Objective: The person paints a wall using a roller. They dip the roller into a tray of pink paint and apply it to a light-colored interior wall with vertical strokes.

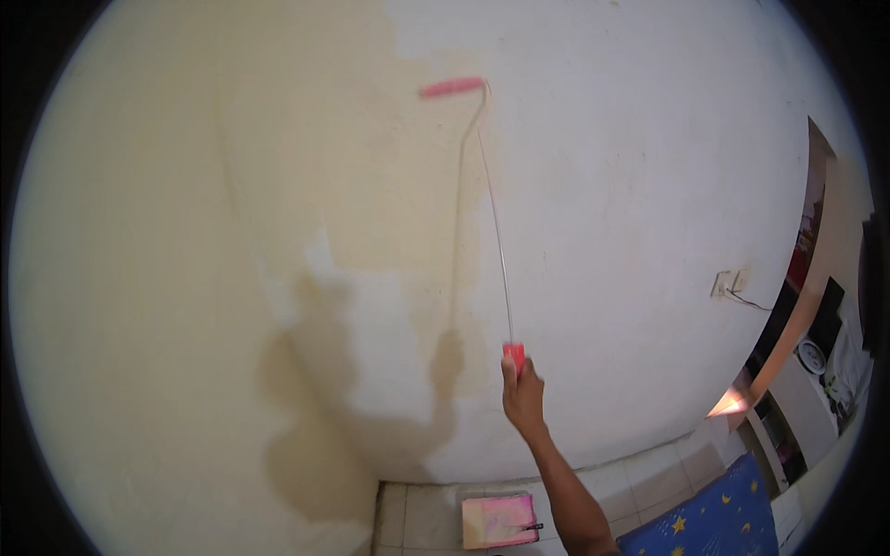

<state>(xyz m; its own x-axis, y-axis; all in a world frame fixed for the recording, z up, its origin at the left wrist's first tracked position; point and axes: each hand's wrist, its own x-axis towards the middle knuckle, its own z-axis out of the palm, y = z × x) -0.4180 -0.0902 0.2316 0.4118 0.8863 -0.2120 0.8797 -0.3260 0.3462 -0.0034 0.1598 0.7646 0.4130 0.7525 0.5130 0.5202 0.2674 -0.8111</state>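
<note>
My right hand (524,394) is wrapped round the red handle of a paint roller (506,278), its arm stretched up from the lower edge. The long thin rod rises to a pink roller sleeve (451,88), which is at the wall (593,204) high up, just left of the middle. Cream paint covers the wall's left part and a patch around the sleeve; farther right the wall is whitish. On the floor below stands a paint tray (501,521), pink with cream paint in it and a dark-handled tool lying at its right side. My left hand is out of the picture.
A blue cloth-covered thing with stars and moons (709,514) lies at the lower right. Wall sockets (730,283) with a plugged-in cable sit on the right. Beyond them are shelves (783,435) and a round white object (810,355). Tiles (426,519) cover the floor.
</note>
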